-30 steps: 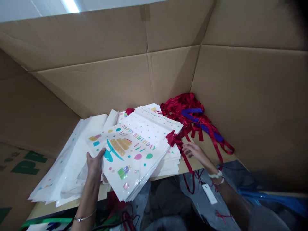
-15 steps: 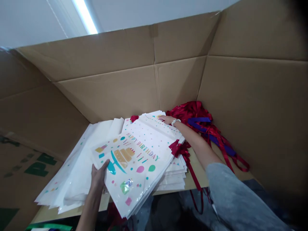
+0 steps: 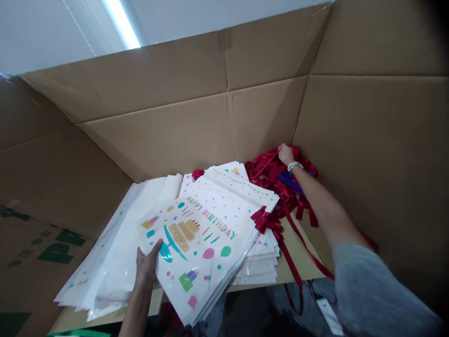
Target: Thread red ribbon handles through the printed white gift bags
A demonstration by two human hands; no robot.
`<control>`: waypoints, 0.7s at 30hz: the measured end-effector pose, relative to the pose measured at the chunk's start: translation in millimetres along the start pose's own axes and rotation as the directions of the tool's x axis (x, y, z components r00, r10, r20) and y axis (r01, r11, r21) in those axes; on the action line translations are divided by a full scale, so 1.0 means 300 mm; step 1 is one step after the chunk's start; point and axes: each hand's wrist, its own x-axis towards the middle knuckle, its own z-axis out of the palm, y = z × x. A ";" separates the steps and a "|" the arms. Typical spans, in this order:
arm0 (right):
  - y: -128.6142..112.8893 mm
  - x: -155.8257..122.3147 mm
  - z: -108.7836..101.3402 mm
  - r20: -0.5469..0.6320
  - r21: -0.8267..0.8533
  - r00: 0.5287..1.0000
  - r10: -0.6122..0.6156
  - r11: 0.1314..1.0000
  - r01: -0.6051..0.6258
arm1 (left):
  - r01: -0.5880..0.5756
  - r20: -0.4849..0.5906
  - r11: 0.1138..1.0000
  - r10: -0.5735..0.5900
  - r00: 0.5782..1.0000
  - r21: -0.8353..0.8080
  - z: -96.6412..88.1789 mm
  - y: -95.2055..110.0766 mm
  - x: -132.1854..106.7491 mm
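Observation:
My left hand [image 3: 147,267] grips the near edge of a stack of white plastic gift bags [image 3: 206,234] printed with "Happy Birthday", a cake and balloons, and lifts it slightly from the pile. More white bags [image 3: 115,248] lie to the left of it. My right hand [image 3: 286,154] reaches to the far corner and closes on a strand of a tangled heap of red ribbons [image 3: 263,168]. A purple band [image 3: 289,182] sits partly hidden under my right wrist.
Tall cardboard walls [image 3: 157,135] enclose the far and side edges of a tan board [image 3: 298,257]. Red ribbon handles hang over the board's front edge. A white tag [image 3: 329,316] and dark material lie below that edge.
My right hand has moved from the top of the bags to the ribbon heap and closed on a strand. The bag stack in my left hand has shifted slightly right.

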 end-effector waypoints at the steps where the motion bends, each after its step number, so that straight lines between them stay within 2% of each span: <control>1: 0.014 0.013 -0.068 -0.071 -0.016 0.997 0.030 0.999 -0.031 | -0.008 0.009 1.000 0.008 1.000 -0.003 -0.001 -0.002 0.000; 4: 0.020 0.027 -0.257 -0.256 -0.042 0.966 0.049 0.997 -0.062 | -0.026 0.022 1.000 0.026 0.999 -0.012 0.001 -0.002 -0.006; 6: -0.004 0.018 -0.361 -0.366 -0.089 0.931 -0.010 0.996 -0.024 | -0.016 0.006 1.000 0.016 1.000 -0.018 0.004 -0.001 -0.011; 8: -0.039 -0.006 -0.432 -0.403 -0.212 0.905 -0.135 0.976 0.051 | -0.016 -0.004 0.999 0.016 1.000 -0.028 0.005 -0.003 -0.011; 9: -0.055 -0.025 -0.453 -0.368 -0.290 0.909 -0.195 0.953 0.087 | -0.024 -0.001 0.999 0.024 1.000 -0.035 0.005 -0.006 -0.008; 10: -0.068 -0.049 -0.462 -0.295 -0.365 0.926 -0.236 0.923 0.119 | -0.036 0.001 0.999 0.036 0.999 -0.041 0.005 -0.011 -0.003; 12: -0.078 -0.121 -0.447 -0.077 -0.479 0.965 -0.252 0.858 0.186 | -0.055 -0.003 0.997 0.055 0.998 -0.045 0.002 -0.025 0.011; 14: -0.066 -0.230 -0.395 0.124 -0.503 0.962 -0.244 0.820 0.273 | -0.060 -0.027 0.997 0.059 0.998 -0.039 -0.002 -0.038 0.026; 16: -0.038 -0.385 -0.318 0.198 -0.404 0.936 -0.291 0.846 0.348 | -0.057 -0.048 0.998 0.056 0.997 -0.032 -0.004 -0.045 0.039; 17: -0.022 -0.479 -0.274 0.231 -0.289 0.922 -0.312 0.882 0.371 | -0.056 -0.047 0.998 0.055 0.997 -0.029 -0.003 -0.043 0.042; 18: -0.004 -0.581 -0.227 0.333 -0.142 0.898 -0.287 0.926 0.349 | -0.058 -0.038 0.998 0.057 0.998 -0.027 -0.001 -0.037 0.044; 19: 0.014 -0.687 -0.180 0.487 0.030 0.835 -0.257 0.960 0.278 | -0.062 -0.029 0.998 0.062 0.998 -0.023 0.003 -0.027 0.044; 20: 0.032 -0.792 -0.133 0.681 0.185 0.693 -0.235 0.972 0.148 | -0.066 -0.023 0.998 0.066 0.998 -0.017 0.009 -0.013 0.043; 21: 0.050 -0.890 -0.088 0.824 0.284 0.518 -0.229 0.958 -0.028 | -0.071 -0.019 0.997 0.071 0.997 -0.012 0.015 0.004 0.041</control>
